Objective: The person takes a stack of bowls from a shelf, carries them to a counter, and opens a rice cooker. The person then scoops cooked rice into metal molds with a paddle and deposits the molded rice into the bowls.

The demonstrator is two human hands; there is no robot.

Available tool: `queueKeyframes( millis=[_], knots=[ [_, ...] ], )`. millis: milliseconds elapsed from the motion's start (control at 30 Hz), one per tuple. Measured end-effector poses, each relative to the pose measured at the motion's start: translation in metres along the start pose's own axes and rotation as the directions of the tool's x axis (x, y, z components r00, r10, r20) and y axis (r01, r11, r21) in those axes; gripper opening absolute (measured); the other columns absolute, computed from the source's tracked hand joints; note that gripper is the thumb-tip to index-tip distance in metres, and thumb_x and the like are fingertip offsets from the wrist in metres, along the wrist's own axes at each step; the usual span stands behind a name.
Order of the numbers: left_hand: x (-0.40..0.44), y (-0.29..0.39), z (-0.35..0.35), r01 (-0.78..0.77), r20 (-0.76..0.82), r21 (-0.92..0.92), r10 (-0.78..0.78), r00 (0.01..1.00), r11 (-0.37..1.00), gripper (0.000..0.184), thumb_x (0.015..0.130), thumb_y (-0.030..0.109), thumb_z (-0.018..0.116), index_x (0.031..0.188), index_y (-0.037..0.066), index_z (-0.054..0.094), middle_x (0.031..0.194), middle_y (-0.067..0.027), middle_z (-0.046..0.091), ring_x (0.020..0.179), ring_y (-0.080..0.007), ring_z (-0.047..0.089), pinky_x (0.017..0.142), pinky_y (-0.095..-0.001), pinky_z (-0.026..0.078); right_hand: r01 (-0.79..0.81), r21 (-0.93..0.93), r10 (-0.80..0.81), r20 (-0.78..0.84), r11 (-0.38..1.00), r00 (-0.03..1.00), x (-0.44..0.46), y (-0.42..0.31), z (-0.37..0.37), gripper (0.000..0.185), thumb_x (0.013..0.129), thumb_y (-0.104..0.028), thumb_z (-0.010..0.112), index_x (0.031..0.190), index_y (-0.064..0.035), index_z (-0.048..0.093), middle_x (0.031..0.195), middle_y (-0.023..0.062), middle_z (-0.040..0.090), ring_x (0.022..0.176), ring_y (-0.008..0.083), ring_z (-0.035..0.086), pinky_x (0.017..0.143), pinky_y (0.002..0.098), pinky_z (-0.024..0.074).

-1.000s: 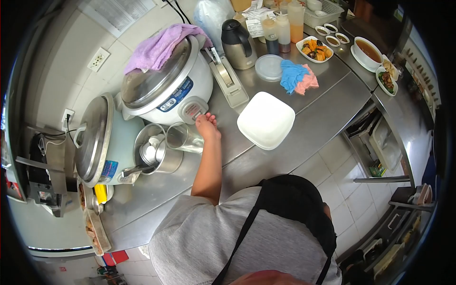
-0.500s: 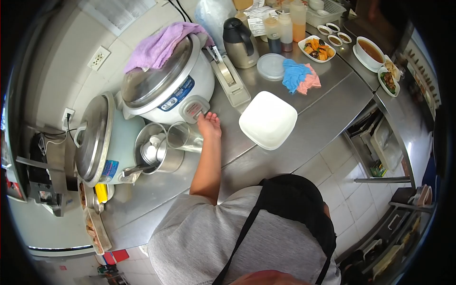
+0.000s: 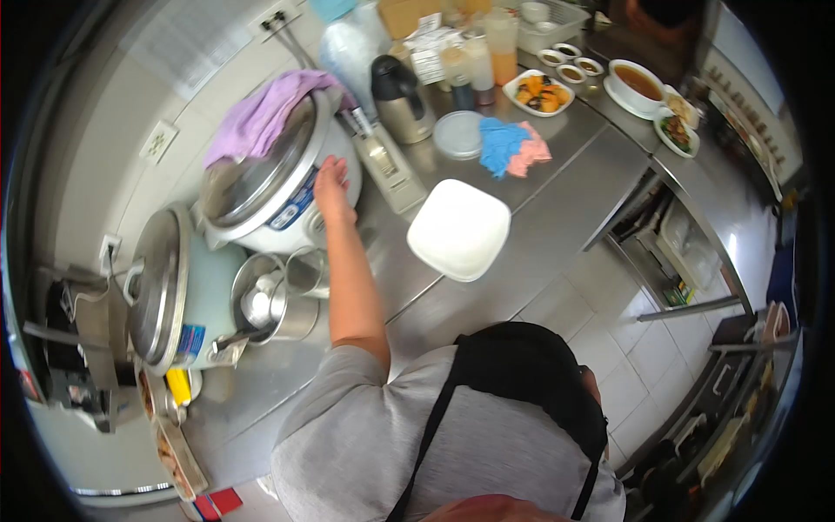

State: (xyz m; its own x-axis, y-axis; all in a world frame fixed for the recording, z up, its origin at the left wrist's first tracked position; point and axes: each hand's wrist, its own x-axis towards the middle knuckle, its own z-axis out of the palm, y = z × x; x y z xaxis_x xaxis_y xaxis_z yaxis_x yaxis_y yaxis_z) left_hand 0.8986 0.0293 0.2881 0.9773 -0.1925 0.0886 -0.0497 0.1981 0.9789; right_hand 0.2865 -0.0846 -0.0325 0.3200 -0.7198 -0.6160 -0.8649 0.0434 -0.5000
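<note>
My left hand (image 3: 333, 187) is raised in front of the large white rice cooker (image 3: 335, 161), near the rim of its metal lid (image 3: 261, 178). Its fingers are stretched out and slightly blurred, and nothing is in them; I cannot tell if they touch the cooker. A purple cloth (image 3: 274, 117) lies over the lid. Below my forearm are a clear cup (image 3: 306, 271) and a metal pot (image 3: 291, 317) holding white rounded pieces and a utensil. A white square plate (image 3: 458, 230) sits on the counter to the right. Only a sliver of skin shows at my right side; those fingers are hidden.
A second cooker (image 3: 209, 278) stands at the left. Behind the plate are a thermos jug (image 3: 404, 109), squeeze bottles (image 3: 478, 70), a round lid (image 3: 457, 135) and blue and pink cloths (image 3: 504, 148). Farther right stand a dish of food (image 3: 539, 93) and a soup bowl (image 3: 637, 83).
My left hand has moved up from the rice cooker's front switch panel toward its lid rim. The whole view has shifted somewhat; the plate and dishes keep their places on the counter.
</note>
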Motion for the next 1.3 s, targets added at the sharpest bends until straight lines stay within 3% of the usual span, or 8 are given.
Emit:
queueKeyframes(
  millis=[133,367,567,900,1033,1100,1167,1300],
  knots=[
    [0.01,-0.005,0.012,0.059,0.032,0.081,-0.062,0.998,0.995,0.042,0.082,0.025,0.045,0.12,0.005,0.043,0.108,-0.0066,0.053,0.098,-0.018,0.049,0.078,-0.0294,0.035,-0.084,-0.01,0.085,0.038,0.996,0.996,0.003,0.001,0.004,0.043,0.07,-0.024,0.058,0.105,0.0009,0.053,0.1,0.0218,0.056,0.097,0.0324,0.053,0.083,0.035,0.0423],
    [0.026,-0.03,0.019,0.17,0.031,0.111,-0.174,0.984,0.979,0.047,0.081,0.029,0.048,0.123,0.009,0.041,0.109,-0.0045,0.049,0.093,-0.0157,0.047,0.076,-0.0291,0.035,-0.155,-0.042,0.157,0.038,0.987,0.987,-0.014,-0.003,0.002,0.044,0.069,-0.026,0.059,0.104,-0.0001,0.053,0.102,0.021,0.056,0.098,0.0321,0.052,0.085,0.0357,0.0413],
    [0.028,-0.052,0.015,0.338,0.007,-0.039,-0.338,0.941,0.94,0.042,0.079,0.032,0.052,0.115,0.01,0.046,0.105,-0.0047,0.05,0.086,-0.0157,0.048,0.07,-0.0283,0.039,-0.139,-0.064,0.142,0.053,0.988,0.988,-0.016,-0.001,0.009,0.045,0.068,-0.026,0.056,0.105,-0.0013,0.054,0.107,0.0185,0.054,0.102,0.031,0.05,0.087,0.0348,0.0398],
    [-0.003,-0.076,-0.007,0.382,-0.027,-0.104,-0.387,0.922,0.918,0.04,0.083,0.03,0.047,0.118,0.012,0.043,0.109,-0.0063,0.049,0.088,-0.0157,0.049,0.073,-0.0287,0.039,-0.175,-0.102,0.182,0.06,0.979,0.982,-0.024,-0.015,0.003,0.045,0.069,-0.029,0.054,0.106,-0.0039,0.054,0.109,0.018,0.053,0.104,0.0304,0.049,0.088,0.0356,0.0392],
    [-0.027,-0.088,-0.025,0.391,0.015,-0.17,-0.394,0.919,0.905,0.028,0.083,0.028,0.046,0.107,0.012,0.05,0.087,-0.0009,0.056,0.074,-0.0126,0.054,0.062,-0.0261,0.042,-0.122,-0.099,0.13,0.079,0.988,0.988,-0.014,-0.006,0.008,0.047,0.068,-0.028,0.058,0.106,-0.0021,0.054,0.107,0.0186,0.054,0.101,0.0305,0.051,0.087,0.0355,0.0403],
    [-0.039,-0.089,-0.03,0.389,-0.053,-0.25,-0.413,0.909,0.887,0.026,0.082,0.026,0.048,0.102,0.012,0.052,0.083,0.0005,0.056,0.07,-0.0117,0.053,0.058,-0.0241,0.041,-0.09,-0.057,0.094,0.076,0.994,0.993,-0.015,-0.007,0.005,0.05,0.067,-0.028,0.064,0.104,0.0036,0.052,0.095,0.02,0.059,0.093,0.0282,0.056,0.079,0.0321,0.0444],
    [-0.047,-0.085,-0.037,0.388,-0.106,-0.355,-0.449,0.887,0.851,0.02,0.08,0.024,0.05,0.096,0.011,0.054,0.078,0.0011,0.055,0.065,-0.0108,0.052,0.056,-0.0237,0.04,-0.16,0.104,0.148,0.114,0.982,0.982,-0.021,-0.015,0.0,0.051,0.066,-0.028,0.066,0.102,0.0048,0.052,0.087,0.0196,0.061,0.086,0.0273,0.058,0.074,0.032,0.0451],
    [-0.056,-0.075,-0.043,0.275,-0.214,-0.479,-0.414,0.885,0.834,0.016,0.082,0.02,0.046,0.091,0.009,0.051,0.073,0.0004,0.053,0.061,-0.0116,0.05,0.055,-0.0227,0.039,-0.103,-0.009,0.103,0.049,0.995,0.993,-0.018,-0.015,-0.005,0.048,0.067,-0.027,0.064,0.103,0.0038,0.052,0.085,0.022,0.06,0.084,0.0275,0.059,0.072,0.0339,0.0454]
  ],
)
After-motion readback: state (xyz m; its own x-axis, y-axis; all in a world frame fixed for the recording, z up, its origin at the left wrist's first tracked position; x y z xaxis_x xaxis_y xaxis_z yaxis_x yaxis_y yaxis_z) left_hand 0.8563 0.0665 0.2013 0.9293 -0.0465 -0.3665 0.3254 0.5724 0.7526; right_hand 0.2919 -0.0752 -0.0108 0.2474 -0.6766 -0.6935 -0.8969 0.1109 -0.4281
